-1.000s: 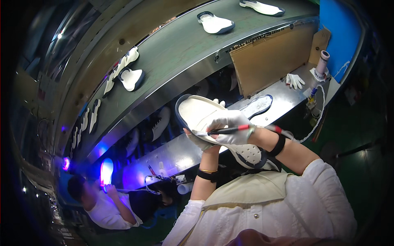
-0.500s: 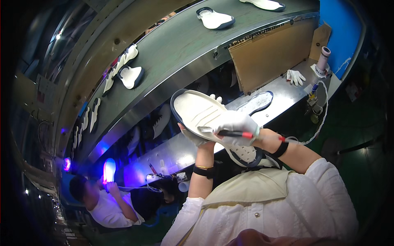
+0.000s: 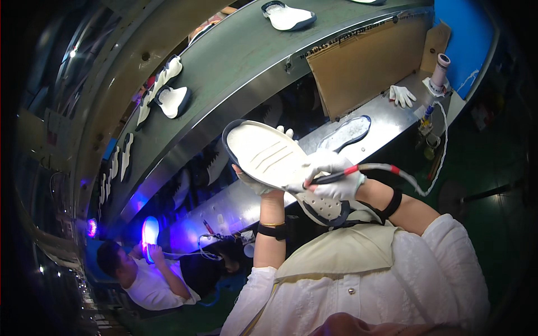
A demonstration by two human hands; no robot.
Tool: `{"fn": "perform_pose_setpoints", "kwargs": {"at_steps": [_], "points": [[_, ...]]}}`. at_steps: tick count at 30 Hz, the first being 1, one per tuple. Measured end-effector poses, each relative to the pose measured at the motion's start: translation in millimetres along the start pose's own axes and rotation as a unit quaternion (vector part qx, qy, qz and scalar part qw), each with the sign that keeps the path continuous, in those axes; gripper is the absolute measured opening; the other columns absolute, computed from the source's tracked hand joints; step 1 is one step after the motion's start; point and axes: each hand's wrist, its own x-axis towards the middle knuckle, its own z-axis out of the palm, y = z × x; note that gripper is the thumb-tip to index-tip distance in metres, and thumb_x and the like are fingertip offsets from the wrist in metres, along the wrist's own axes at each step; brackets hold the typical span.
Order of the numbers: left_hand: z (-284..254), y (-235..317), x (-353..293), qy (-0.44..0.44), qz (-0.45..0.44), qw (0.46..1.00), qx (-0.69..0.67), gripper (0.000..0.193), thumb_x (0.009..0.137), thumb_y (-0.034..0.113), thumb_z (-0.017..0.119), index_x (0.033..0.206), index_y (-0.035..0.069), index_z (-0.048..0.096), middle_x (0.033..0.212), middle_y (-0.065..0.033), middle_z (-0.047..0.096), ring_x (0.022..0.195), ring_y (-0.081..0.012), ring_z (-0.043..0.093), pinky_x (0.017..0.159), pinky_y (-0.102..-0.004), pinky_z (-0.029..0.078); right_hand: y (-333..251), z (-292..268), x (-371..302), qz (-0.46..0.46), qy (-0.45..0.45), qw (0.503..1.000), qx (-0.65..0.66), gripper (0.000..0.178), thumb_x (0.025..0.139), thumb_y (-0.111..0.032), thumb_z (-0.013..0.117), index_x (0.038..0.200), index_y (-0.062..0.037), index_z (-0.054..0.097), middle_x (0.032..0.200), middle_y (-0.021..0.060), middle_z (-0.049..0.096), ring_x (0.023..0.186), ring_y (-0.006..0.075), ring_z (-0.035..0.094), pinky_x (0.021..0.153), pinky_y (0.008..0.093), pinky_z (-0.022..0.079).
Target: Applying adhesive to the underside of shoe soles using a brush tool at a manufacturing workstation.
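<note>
A large white shoe sole (image 3: pixel 259 147) with a dark navy rim is held tilted in front of my chest, its heel end dotted with small holes. My left hand (image 3: pixel 253 182), in a white glove with some bare fingertips, grips its edge from below; other fingertips show past the far edge. My right hand (image 3: pixel 346 187), also gloved, is closed around a slim black tool (image 3: pixel 329 178) with a red band. A pale hose trails from the tool to the right. The tool's tip is near the sole's middle, partly hidden by my fingers.
Another sole (image 3: pixel 346 133) lies on the metal ledge (image 3: pixel 386 130), near a white glove (image 3: pixel 402 96) and a pink cylinder (image 3: pixel 441 70). Cardboard (image 3: pixel 364 75) leans behind. Several soles ride the green conveyor (image 3: pixel 230 61). At left a co-worker (image 3: pixel 159 285) holds a sole under bluish light.
The sole and my left hand have shifted slightly left. My right hand has turned the tool, so its handle and hose now slant up to the right. The whole view has shifted a little.
</note>
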Motion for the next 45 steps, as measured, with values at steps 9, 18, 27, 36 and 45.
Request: {"fn": "perform_pose_setpoints", "kwargs": {"at_steps": [9, 18, 27, 36, 45], "points": [[17.1, 18.7, 0.3, -0.006, -0.087, 0.995, 0.049, 0.104, 0.075, 0.078, 0.046, 0.147, 0.007, 0.020, 0.144, -0.0283, 0.029, 0.130, -0.0468, 0.034, 0.108, -0.0569, 0.030, 7.0, -5.6, -22.7, 0.087, 0.001, 0.995, 0.044, 0.009, 0.071, -0.008, 0.071, 0.079, -0.0092, 0.067, 0.086, 0.0041, 0.066, 0.081, 0.0184, 0.056, 0.076, 0.0314, 0.045], [-3.3, -25.4, -67.9, 0.067, -0.093, 0.966, 0.233, 0.097, 0.080, 0.076, 0.042, 0.146, 0.008, 0.021, 0.144, -0.0143, 0.036, 0.127, -0.0312, 0.043, 0.106, -0.0459, 0.036, 26.6, -2.1, -46.9, 0.281, 0.131, 0.940, 0.145, 0.013, 0.075, -0.008, 0.074, 0.087, -0.0064, 0.068, 0.088, 0.0032, 0.063, 0.084, 0.0111, 0.059, 0.076, 0.0267, 0.047], [-10.9, -32.3, -57.2, 0.064, -0.065, 0.994, 0.062, 0.087, 0.084, 0.072, 0.042, 0.145, 0.012, 0.025, 0.139, -0.0140, 0.041, 0.122, -0.0312, 0.045, 0.103, -0.0458, 0.039, 12.2, 7.4, -29.6, 0.158, 0.064, 0.983, 0.069, 0.009, 0.071, -0.009, 0.074, 0.077, -0.0077, 0.067, 0.084, 0.0049, 0.064, 0.083, 0.0192, 0.059, 0.080, 0.0316, 0.046], [-13.8, -28.2, -18.9, -0.039, -0.019, 0.996, -0.080, 0.108, 0.069, 0.076, 0.059, 0.143, 0.005, 0.026, 0.139, -0.0165, 0.042, 0.126, -0.0318, 0.043, 0.108, -0.0457, 0.034, 2.5, 0.6, -20.0, -0.004, 0.024, 1.000, 0.011, 0.013, 0.072, -0.007, 0.074, 0.077, -0.0129, 0.063, 0.084, 0.0034, 0.067, 0.087, 0.0231, 0.062, 0.092, 0.0399, 0.040], [-8.3, -13.8, 2.1, -0.028, 0.044, 0.998, -0.030, 0.110, 0.062, 0.073, 0.067, 0.139, 0.003, 0.033, 0.134, -0.0188, 0.046, 0.120, -0.0330, 0.048, 0.107, -0.0459, 0.036, 0.8, -0.3, -21.2, -0.058, 0.029, 0.998, -0.027, 0.016, 0.064, -0.006, 0.075, 0.072, -0.0132, 0.063, 0.078, 0.0003, 0.066, 0.079, 0.0199, 0.062, 0.073, 0.0336, 0.046]]}}
